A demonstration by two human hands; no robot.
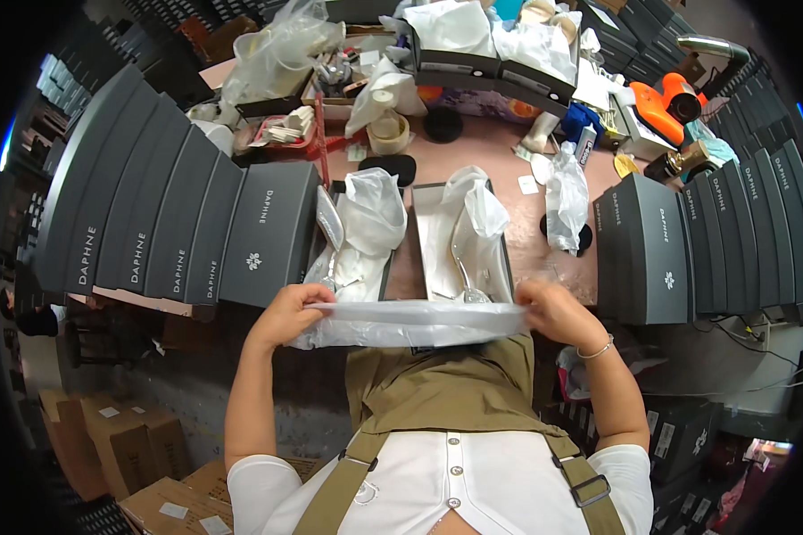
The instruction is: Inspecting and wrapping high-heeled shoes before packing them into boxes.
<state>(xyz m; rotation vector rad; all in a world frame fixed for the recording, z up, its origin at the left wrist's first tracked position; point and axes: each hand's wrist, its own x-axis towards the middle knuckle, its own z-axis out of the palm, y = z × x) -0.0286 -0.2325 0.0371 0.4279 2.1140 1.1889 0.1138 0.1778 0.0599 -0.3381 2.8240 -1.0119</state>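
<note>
Pink tabletop (500, 156) runs from the person's body to the far clutter, and it carries the largest things: a fanned row of dark grey shoe boxes (152, 214) on the left and a second row of grey boxes (687, 250) on the right. Between them, just beyond the hands, sit two open boxes side by side: the left open box (385, 276) holds a silvery shoe (330, 223) and crumpled white wrapping, and the right open box (506, 254) holds a clear-heeled shoe (459, 259) with more wrapping. Far right lies an orange tool (665, 102). Nearest the person, a sheet of white tissue paper (410, 321) is stretched flat across the near ends of the open boxes. The left hand (285, 312) pinches its left end with curled fingers, and the right hand (553, 310), a thin bracelet (596, 350) on its wrist, pinches the right end.
</note>
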